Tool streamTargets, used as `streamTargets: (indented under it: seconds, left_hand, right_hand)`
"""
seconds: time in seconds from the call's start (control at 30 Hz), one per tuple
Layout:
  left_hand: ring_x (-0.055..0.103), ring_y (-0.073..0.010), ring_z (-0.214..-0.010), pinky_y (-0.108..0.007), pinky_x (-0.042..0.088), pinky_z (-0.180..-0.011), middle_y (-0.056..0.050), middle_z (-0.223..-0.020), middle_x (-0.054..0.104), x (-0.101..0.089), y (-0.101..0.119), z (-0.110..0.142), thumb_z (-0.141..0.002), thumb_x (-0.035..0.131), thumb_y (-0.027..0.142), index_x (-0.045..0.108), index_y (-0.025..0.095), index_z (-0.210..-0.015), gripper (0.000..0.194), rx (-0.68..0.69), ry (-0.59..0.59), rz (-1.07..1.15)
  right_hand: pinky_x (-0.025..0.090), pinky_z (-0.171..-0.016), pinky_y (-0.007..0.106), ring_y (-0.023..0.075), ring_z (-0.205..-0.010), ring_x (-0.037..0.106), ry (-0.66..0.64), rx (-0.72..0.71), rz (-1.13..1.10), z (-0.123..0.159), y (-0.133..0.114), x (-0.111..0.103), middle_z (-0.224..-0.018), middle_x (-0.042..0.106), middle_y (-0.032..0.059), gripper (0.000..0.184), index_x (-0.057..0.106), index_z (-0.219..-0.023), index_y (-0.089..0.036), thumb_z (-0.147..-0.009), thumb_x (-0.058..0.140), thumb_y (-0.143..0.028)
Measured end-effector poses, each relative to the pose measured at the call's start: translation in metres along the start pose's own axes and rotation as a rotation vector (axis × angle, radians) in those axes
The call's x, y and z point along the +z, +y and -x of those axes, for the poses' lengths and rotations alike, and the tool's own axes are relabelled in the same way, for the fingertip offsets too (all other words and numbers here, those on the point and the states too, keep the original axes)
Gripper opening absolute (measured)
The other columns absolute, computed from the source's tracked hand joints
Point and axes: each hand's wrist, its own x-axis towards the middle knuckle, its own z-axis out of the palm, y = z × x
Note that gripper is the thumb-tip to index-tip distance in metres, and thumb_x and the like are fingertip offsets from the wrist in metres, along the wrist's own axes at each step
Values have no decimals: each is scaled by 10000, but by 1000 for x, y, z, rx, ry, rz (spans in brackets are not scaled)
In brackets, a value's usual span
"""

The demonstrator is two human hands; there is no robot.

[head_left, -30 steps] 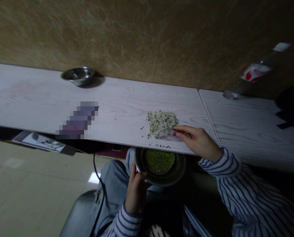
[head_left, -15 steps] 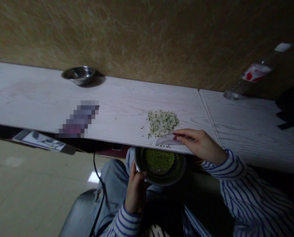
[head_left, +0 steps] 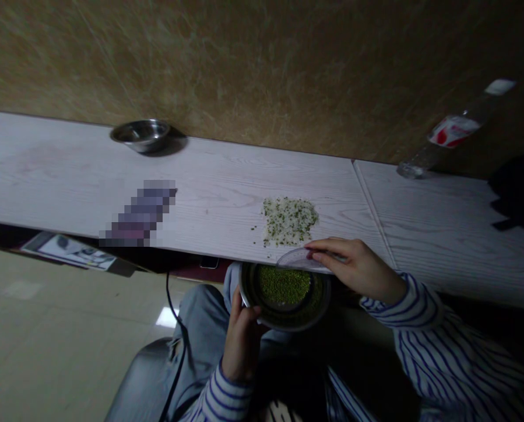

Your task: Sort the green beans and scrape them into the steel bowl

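My left hand (head_left: pixel 243 340) is closed on the rim of a metal bowl (head_left: pixel 322 305), which I hold just below the table's front edge. Green beans (head_left: pixel 285 285), which look like mung beans, cover part of the bowl's bottom. Between the fingers of my right hand (head_left: pixel 354 264) is a clear protractor (head_left: pixel 295 258), its curved side reaching left over the table edge above the bowl. Behind it, a flat pile of white grains mixed with green beans (head_left: pixel 291 220) lies on the white table (head_left: pixel 218 176). A few loose beans are scattered left of the pile.
A small steel bowl (head_left: pixel 141 136) stands at the back left by the wall. A pixelated flat item (head_left: pixel 141 214) lies in front of it. At the right stand a plastic bottle (head_left: pixel 453 132) and a dark object (head_left: pixel 519 199). A black cable (head_left: pixel 174 351) hangs beside my leg.
My right hand has drawn the protractor from the pile's front toward me to the table edge. The beans in front of the pile no longer show there. My left hand and the bowl stay put.
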Motion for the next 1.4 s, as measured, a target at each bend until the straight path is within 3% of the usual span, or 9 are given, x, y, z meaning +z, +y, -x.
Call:
streamTargets:
  seconds: [0.27, 0.47, 0.73, 0.97, 1.07, 1.4]
  left_hand:
    - [566, -288, -1067, -330, 514, -681, -80, -1288, 613, -1, 1, 1, -747, 639, 231, 489, 318, -1438, 712, 20, 0, 1]
    - [565, -310, -1118, -364, 528, -735, -90, -1358, 588, -2, 2, 1, -746, 643, 241, 460, 324, -1463, 744, 26, 3, -9]
    - [565, -302, -1124, -333, 517, -703, -75, -1393, 574, -5, 3, 0, -755, 633, 237, 450, 350, -1471, 748, 6, -3, -11]
    - [566, -302, -1155, -369, 531, -799, -72, -1374, 588, -7, 2, 1, -745, 658, 241, 465, 355, -1458, 747, -12, -8, 19]
    - [577, -298, -1147, -372, 531, -792, -78, -1370, 595, -6, 3, 1, -748, 648, 248, 456, 345, -1464, 747, -17, -2, 10]
    - [584, -289, -1115, -364, 523, -781, -70, -1372, 590, -10, 8, -1, -732, 638, 242, 472, 359, -1451, 747, -35, -10, -12]
  right_hand:
    - [624, -853, 341, 228, -950, 757, 118, 66, 62, 5, -3, 2, -1051, 794, 93, 281, 771, -1074, -167, -888, 582, -260]
    - [616, -856, 339, 219, -938, 756, 115, 37, 57, -3, -10, 12, -1047, 795, 89, 278, 772, -1071, -167, -891, 576, -246]
    - [625, -831, 350, 220, -881, 765, 205, 129, 57, -5, -2, 18, -999, 804, 63, 266, 765, -1089, -202, -878, 605, -228]
    - [627, -819, 327, 218, -861, 770, 261, 17, 100, 3, -33, 44, -1012, 800, 94, 280, 759, -1107, -176, -903, 572, -216]
    - [632, -760, 317, 217, -816, 775, 253, 42, 135, 0, -37, 50, -977, 805, 82, 285, 757, -1110, -193, -902, 564, -214]
    - [631, -751, 342, 233, -855, 773, 391, 154, 58, -8, -22, 31, -964, 805, 82, 275, 739, -1115, -200, -887, 602, -271]
